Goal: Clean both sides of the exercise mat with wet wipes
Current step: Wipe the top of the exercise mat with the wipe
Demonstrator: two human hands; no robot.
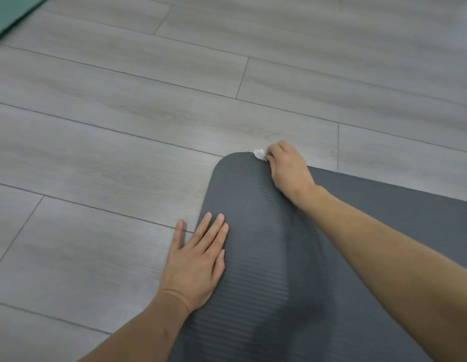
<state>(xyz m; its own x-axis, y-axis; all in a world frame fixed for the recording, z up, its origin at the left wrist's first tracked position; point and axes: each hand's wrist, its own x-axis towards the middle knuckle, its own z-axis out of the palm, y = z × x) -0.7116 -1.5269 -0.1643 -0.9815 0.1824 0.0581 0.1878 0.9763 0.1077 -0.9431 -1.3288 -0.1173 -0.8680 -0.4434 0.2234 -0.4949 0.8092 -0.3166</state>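
A dark grey ribbed exercise mat (255, 231) lies on the floor, its rounded corner pointing away from me; part of it seems folded over a flat layer at the right. My right hand (288, 168) is closed around a small crumpled white wet wipe (259, 153) and presses it on the mat's far corner edge. My left hand (198, 257) lies flat, fingers spread, palm down on the mat's left edge, with the thumb over the floor.
Light grey wood-look floor planks (122, 126) surround the mat on the left and far side. A green mat's corner (10, 14) shows at the top left.
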